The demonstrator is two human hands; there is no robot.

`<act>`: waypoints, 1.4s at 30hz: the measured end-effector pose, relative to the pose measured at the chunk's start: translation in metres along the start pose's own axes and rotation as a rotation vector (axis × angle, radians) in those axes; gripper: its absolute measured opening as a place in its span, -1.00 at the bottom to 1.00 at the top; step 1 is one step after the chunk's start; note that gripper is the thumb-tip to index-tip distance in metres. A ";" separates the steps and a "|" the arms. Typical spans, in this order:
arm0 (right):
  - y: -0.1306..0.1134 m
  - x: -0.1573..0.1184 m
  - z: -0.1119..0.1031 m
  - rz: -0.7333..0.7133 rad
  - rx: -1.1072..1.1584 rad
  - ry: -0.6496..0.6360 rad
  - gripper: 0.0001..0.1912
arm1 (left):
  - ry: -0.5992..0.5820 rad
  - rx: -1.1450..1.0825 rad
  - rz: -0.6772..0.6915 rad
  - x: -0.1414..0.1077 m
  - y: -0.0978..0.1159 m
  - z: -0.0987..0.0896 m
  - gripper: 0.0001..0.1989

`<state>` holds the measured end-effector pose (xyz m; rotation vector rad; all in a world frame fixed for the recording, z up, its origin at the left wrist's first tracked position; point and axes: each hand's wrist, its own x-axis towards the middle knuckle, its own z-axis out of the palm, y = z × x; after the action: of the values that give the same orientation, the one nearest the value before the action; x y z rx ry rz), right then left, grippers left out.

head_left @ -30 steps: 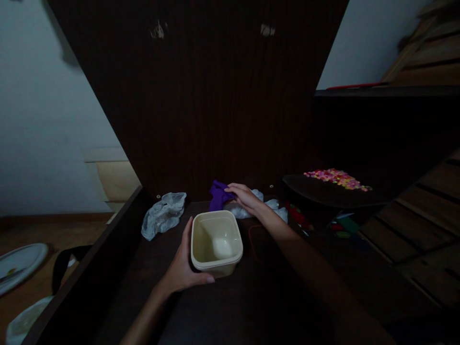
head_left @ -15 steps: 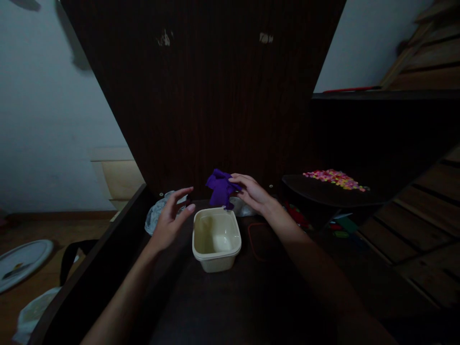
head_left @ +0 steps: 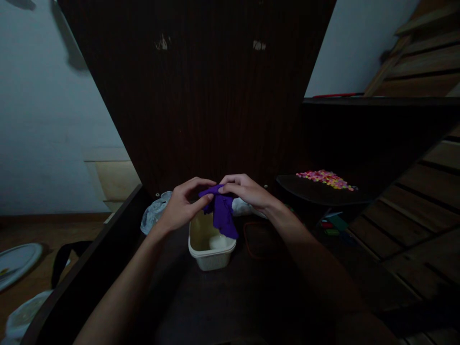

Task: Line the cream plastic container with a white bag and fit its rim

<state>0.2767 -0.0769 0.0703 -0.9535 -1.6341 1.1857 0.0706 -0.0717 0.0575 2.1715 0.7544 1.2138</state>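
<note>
A piece of purple cloth (head_left: pixel 223 215) hangs between my two hands, draped over the back and right part of a cream plastic tub (head_left: pixel 212 258). My left hand (head_left: pixel 185 203) pinches the cloth's upper left edge between thumb and fingers. At its upper right, my right hand (head_left: pixel 246 190) grips the same cloth close beside the left fingertips. The tub stands on the dark tabletop beneath, and its inside shows partly behind the cloth.
Clear crumpled plastic (head_left: pixel 153 215) lies left of the tub. A reddish-rimmed dark lid (head_left: pixel 264 240) lies to its right. Colourful small pieces (head_left: pixel 327 179) are heaped on a side shelf (head_left: pixel 316 194). A dark raised edge (head_left: pixel 89 258) borders the table's left.
My left hand has come in from the left and taken hold of the cloth. The cloth has been spread and lowered over the tub, with my right hand still on it.
</note>
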 end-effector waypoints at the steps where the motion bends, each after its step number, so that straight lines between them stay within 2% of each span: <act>1: 0.001 0.001 0.000 -0.003 -0.005 0.012 -0.88 | 0.007 0.003 -0.009 0.000 0.000 0.001 -0.72; 8: 0.003 0.005 0.004 -0.020 0.022 0.076 -0.83 | 0.092 -0.008 -0.117 0.002 -0.002 0.006 -0.73; 12: 0.004 0.002 0.005 -0.024 0.097 0.024 -0.66 | 0.170 -0.102 -0.175 0.005 -0.009 0.003 -0.71; 17: 0.014 0.006 0.005 -0.059 0.107 -0.017 -0.69 | 0.261 -0.215 -0.238 0.006 -0.016 0.000 -0.69; 23: 0.016 0.012 0.000 -0.118 -0.020 0.052 -0.78 | 0.235 -0.269 -0.245 0.003 -0.024 -0.001 -0.70; 29: 0.017 0.011 0.005 -0.104 -0.041 0.048 -0.81 | 0.152 -0.300 -0.260 0.000 -0.028 -0.002 -0.67; 35: 0.021 0.010 0.003 -0.122 0.001 0.080 -0.88 | 0.076 -0.362 -0.278 -0.021 -0.023 -0.004 -0.52; 38: 0.019 0.009 0.006 -0.085 0.017 0.013 -0.85 | 0.077 -0.419 -0.268 -0.033 -0.023 0.000 -0.43; 42: 0.016 0.006 0.020 -0.069 -0.006 -0.152 -0.83 | 0.136 -0.437 -0.328 -0.042 -0.029 0.006 -0.50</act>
<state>0.2574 -0.0728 0.0530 -0.8204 -1.7763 1.2316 0.0512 -0.0813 0.0108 1.5578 0.7792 1.2252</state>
